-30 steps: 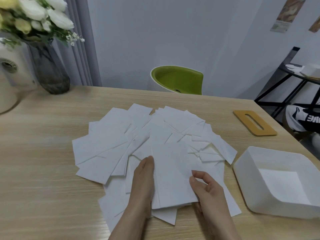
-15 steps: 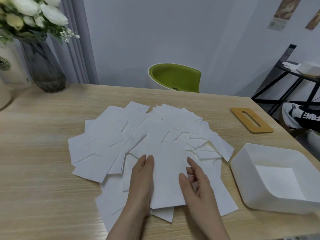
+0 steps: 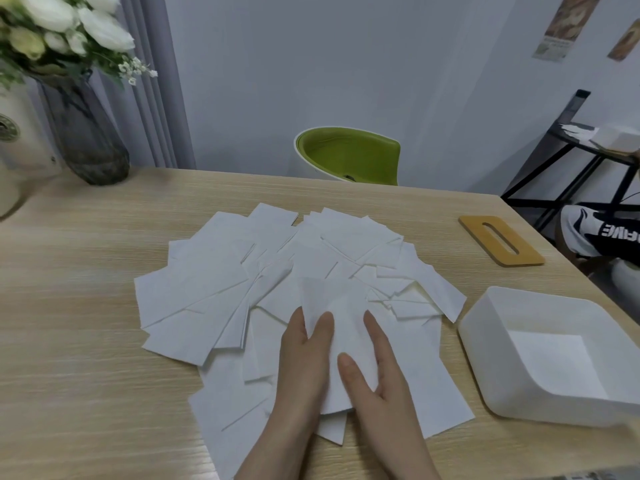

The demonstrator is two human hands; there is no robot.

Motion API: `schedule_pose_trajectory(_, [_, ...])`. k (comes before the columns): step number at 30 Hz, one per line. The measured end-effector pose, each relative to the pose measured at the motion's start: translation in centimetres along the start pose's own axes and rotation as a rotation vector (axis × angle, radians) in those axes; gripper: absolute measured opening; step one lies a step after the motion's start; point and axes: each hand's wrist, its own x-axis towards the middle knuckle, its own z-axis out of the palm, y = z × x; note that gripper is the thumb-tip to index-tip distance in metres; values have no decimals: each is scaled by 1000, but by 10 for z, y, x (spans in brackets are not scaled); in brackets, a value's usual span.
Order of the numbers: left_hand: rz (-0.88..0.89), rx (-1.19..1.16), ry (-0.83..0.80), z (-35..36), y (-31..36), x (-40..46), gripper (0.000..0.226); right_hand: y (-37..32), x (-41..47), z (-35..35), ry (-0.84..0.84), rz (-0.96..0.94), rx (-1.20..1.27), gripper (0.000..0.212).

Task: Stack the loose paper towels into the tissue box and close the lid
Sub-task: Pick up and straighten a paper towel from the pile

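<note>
1. You are holding one paper towel (image 3: 337, 337) between both hands near the front edge of the table (image 3: 86, 358), with its far end lifting off the pile.
2. Your left hand (image 3: 304, 362) is lying along the towel's left edge, its thumb pressing on top and the fingers slipping beneath, so it is pinching the sheet.
3. Your right hand (image 3: 381, 379) is resting on the towel's right side with fingers fairly straight and a little spread, flattening it rather than clamping it.
4. The loose paper towels (image 3: 214, 299) are fanning out across the middle of the table, overlapping at many angles.
5. The tissue box (image 3: 491, 362) is sitting open at the right edge of the table, directly right of your right hand, with a white sheet already lying inside.
6. The towel's long axis is running away from you, while the box seems to be lying slantwise, so you will probably be turning the sheet as you carry it right; your right hand is nearer.
7. The lid (image 3: 500, 240) is lying flat near the far right corner, beyond the box.
</note>
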Motion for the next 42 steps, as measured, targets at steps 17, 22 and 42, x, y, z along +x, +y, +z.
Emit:
schedule_pose_trajectory(17, [-23,-43,-17,-41,19,9,27,-10,45,-59,-113,41,262,43])
schedule_pose_trajectory(22, [8,-126,77,-27,8,1,22,5,31,-32,-43,22,323,57])
schedule_pose_trajectory(42, [34,-121,34,-27,7,3,23,2,35,-35,-79,36,375,60])
